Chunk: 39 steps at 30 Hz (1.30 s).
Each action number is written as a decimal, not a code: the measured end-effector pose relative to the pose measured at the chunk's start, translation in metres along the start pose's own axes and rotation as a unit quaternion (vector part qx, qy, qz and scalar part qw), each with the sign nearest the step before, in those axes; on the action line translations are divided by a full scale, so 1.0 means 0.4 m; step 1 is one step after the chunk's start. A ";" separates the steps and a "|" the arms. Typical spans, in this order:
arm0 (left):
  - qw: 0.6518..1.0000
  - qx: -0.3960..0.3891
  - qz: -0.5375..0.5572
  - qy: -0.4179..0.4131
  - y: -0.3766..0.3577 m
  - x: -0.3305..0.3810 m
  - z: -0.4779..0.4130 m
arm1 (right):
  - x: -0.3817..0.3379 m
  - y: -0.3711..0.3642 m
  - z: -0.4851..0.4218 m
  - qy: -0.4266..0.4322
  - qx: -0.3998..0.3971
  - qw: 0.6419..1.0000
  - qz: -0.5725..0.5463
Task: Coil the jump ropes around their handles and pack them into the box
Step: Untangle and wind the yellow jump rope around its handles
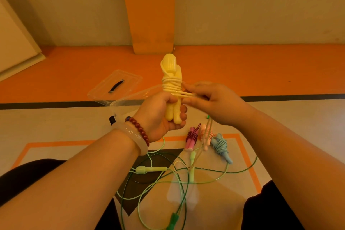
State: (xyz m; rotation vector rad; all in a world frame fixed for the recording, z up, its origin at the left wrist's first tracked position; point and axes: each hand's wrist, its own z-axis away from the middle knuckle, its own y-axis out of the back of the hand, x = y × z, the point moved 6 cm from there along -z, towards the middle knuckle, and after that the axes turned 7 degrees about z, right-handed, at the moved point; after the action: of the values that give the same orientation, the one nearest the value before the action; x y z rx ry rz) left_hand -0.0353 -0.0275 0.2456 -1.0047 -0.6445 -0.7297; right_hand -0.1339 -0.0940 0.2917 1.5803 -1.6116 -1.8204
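My left hand (160, 112) grips the two yellow handles (170, 73) of a jump rope held upright side by side, with several turns of yellow rope wound around their middle. My right hand (211, 102) pinches the loose yellow rope (205, 132) just right of the handles; the strand hangs down from it to the floor. The clear plastic box (119, 106) stands on the floor behind my left hand, partly hidden by it. Three coiled ropes lie on the floor: a pink and maroon one (192, 138), a peach one (206, 136) and a blue one (222, 145).
The box's clear lid (115, 86) with a dark handle lies behind the box. Loose light green rope (149, 170) and dark green rope (173, 218) sprawl tangled on the floor between my knees. An orange pillar (151, 15) and the wall stand ahead.
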 end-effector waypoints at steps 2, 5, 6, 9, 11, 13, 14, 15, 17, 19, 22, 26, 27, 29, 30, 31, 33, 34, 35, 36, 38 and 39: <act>0.999 -0.032 0.009 0.018 -0.011 -0.002 0.007 | 0.021 0.018 0.001 -0.050 0.032 0.996 -0.061; 0.998 -0.054 -0.005 0.023 -0.028 -0.004 0.016 | 0.041 0.031 0.003 -0.104 0.067 0.989 -0.084; 0.999 -0.045 -0.013 0.020 -0.030 -0.005 0.016 | 0.044 0.034 0.003 -0.113 0.080 0.986 -0.089; 0.998 -0.004 -0.058 -0.024 -0.031 -0.003 0.011 | 0.048 0.032 0.004 -0.126 0.100 0.980 -0.114; 0.995 0.004 -0.082 -0.051 -0.035 -0.003 0.009 | 0.053 0.022 0.008 -0.135 0.092 0.973 -0.162; 0.995 0.001 -0.078 -0.057 -0.037 -0.005 0.010 | 0.054 0.007 0.009 -0.141 0.071 0.965 -0.212; 0.996 -0.010 -0.068 -0.053 -0.039 -0.006 0.011 | 0.050 0.000 0.010 -0.139 0.058 0.960 -0.236; 0.997 -0.027 -0.053 -0.045 -0.043 -0.006 0.014 | 0.044 -0.007 0.010 -0.135 0.044 0.954 -0.265; 0.997 -0.071 -0.020 -0.020 -0.052 -0.004 0.023 | 0.031 -0.015 0.009 -0.125 0.018 0.936 -0.328; 0.995 -0.099 0.001 0.003 -0.056 -0.002 0.033 | 0.021 -0.011 0.009 -0.119 0.002 0.927 -0.355; 0.995 -0.103 0.010 0.011 -0.053 -0.003 0.035 | 0.013 -0.006 0.010 -0.105 0.009 0.927 -0.359; 0.994 -0.099 0.041 -0.005 -0.049 0.005 0.032 | 0.000 -0.004 0.008 -0.079 -0.013 0.933 -0.350; 0.994 -0.102 0.045 -0.008 -0.051 0.007 0.033 | -0.003 0.000 0.009 -0.074 -0.015 0.940 -0.332; 0.994 -0.096 0.045 -0.019 -0.053 0.008 0.033 | -0.003 0.020 0.012 -0.076 0.011 0.964 -0.254; 0.995 -0.082 0.040 -0.033 -0.050 0.010 0.031 | -0.001 0.029 0.013 -0.076 0.040 0.976 -0.201; 0.996 -0.067 0.032 -0.050 -0.046 0.014 0.027 | -0.003 0.038 0.015 -0.066 0.075 0.984 -0.146; 0.996 -0.047 0.027 -0.076 -0.039 0.026 0.024 | -0.023 0.046 0.016 -0.009 0.147 0.988 -0.054; 0.995 -0.043 0.029 -0.081 -0.038 0.030 0.024 | -0.033 0.046 0.017 0.018 0.174 0.984 -0.032; 0.995 -0.041 0.032 -0.083 -0.037 0.034 0.024 | -0.038 0.045 0.018 0.036 0.191 0.981 -0.022; 0.995 -0.039 0.033 -0.086 -0.035 0.038 0.025 | -0.042 0.045 0.019 0.050 0.203 0.978 -0.016; 0.995 -0.036 0.031 -0.090 -0.034 0.041 0.026 | -0.051 0.049 0.022 0.083 0.220 0.972 0.023; 0.995 -0.035 0.027 -0.091 -0.033 0.041 0.026 | -0.057 0.051 0.024 0.105 0.228 0.966 0.056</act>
State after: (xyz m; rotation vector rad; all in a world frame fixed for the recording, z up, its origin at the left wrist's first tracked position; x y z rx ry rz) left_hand -0.0375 -0.0264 0.2690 -1.1578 -0.7508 -0.6198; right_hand -0.1422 -0.0791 0.3189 1.7418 -2.0648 -1.2305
